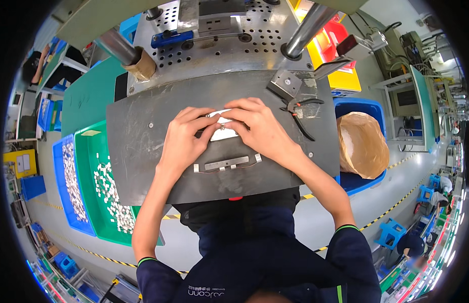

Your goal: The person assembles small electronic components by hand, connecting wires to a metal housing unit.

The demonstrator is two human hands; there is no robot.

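My left hand [185, 135] and my right hand [259, 127] meet over the dark work plate [143, 156]. Between them lies a small whitish flat piece [223, 134], with tiny metal parts at its edge. Both hands have their fingers curled and pinching at this piece; what exactly sits between the fingertips is partly hidden. Closer to me, a narrow grey metal bar [226, 163] rests on the plate, with small white connectors [258, 158] and a thin wire along it. Right of my right hand lie cutting pliers [299, 116] with black and orange handles, beside a metal block [285, 84].
A steel press bed [214, 55] with holes and two posts stands behind the plate. On the left are a green bin [88, 151] and a blue bin [60, 166] with many small white parts. At right, a blue crate [375, 108] holds a brown paper bag [363, 146].
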